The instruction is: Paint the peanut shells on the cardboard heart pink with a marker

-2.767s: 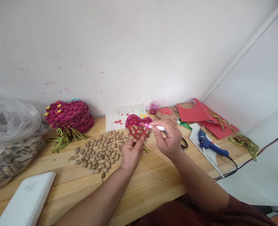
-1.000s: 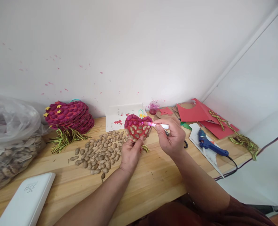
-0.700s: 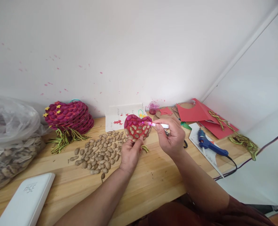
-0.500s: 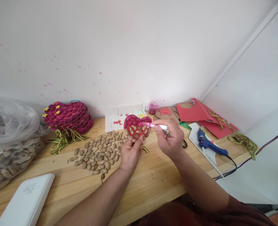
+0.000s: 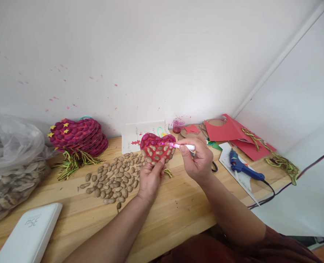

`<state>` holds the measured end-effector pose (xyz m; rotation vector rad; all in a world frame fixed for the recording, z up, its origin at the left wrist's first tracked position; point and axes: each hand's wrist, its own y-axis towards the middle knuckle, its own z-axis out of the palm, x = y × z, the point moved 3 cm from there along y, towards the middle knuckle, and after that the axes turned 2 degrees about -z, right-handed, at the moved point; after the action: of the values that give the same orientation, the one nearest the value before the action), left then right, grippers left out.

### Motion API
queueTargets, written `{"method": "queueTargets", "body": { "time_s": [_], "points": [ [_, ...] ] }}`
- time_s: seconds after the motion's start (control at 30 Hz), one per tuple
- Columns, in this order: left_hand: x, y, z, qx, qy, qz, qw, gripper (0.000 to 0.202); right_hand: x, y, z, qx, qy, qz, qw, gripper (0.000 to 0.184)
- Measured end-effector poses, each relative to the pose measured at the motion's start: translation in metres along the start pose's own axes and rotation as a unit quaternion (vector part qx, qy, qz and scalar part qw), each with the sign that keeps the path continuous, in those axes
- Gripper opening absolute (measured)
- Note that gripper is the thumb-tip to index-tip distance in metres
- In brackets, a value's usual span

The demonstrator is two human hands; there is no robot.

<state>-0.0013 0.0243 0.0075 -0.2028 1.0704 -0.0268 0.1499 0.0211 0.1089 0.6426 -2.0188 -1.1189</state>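
My left hand (image 5: 151,179) is closed on the lower edge of a red heart-shaped ornament (image 5: 155,152) covered with peanuts. The peanuts along its top are painted magenta; those lower down are bare shell. A green loop stands at its top, and a yellow-green yarn tassel (image 5: 168,172) hangs below. My right hand (image 5: 198,159) pinches a white-handled paintbrush (image 5: 185,146). Its magenta-smeared tip lies against the ornament's upper middle. Loose peanuts (image 5: 116,179) are spread on the wooden table to the left of the ornament.
Finished-looking magenta hearts (image 5: 76,133) are stacked at the left, beside a plastic bag of peanuts (image 5: 11,186). A white power bank (image 5: 29,233) lies in front. A paint cup (image 5: 178,125) stands by the wall. At the right are red paper (image 5: 222,130), a blue glue gun (image 5: 245,168) and yarn (image 5: 284,168).
The ornament has shifted slightly left and turned a little in my left hand. The brush stays at nearly the same place, its tip now nearer the ornament's middle.
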Motion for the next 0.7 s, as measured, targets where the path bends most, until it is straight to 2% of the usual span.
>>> {"method": "queueTargets", "body": {
  "time_s": [0.13,0.27,0.7],
  "points": [
    [-0.0027,-0.0018,0.0014,-0.002,-0.017,-0.013,1.000,0.038,-0.0039,-0.0012,-0.0004,-0.016,-0.003,0.012,1.000,0.011],
    [-0.0023,-0.0022,0.0014,-0.002,-0.025,-0.021,0.999,0.040,-0.0044,-0.0016,-0.0001,-0.007,0.006,0.012,1.000,0.012],
    [-0.0019,-0.0005,0.0006,0.008,-0.020,-0.010,1.000,0.038,-0.0030,-0.0003,-0.0005,-0.016,0.017,0.007,1.000,0.012]
  ]
}}
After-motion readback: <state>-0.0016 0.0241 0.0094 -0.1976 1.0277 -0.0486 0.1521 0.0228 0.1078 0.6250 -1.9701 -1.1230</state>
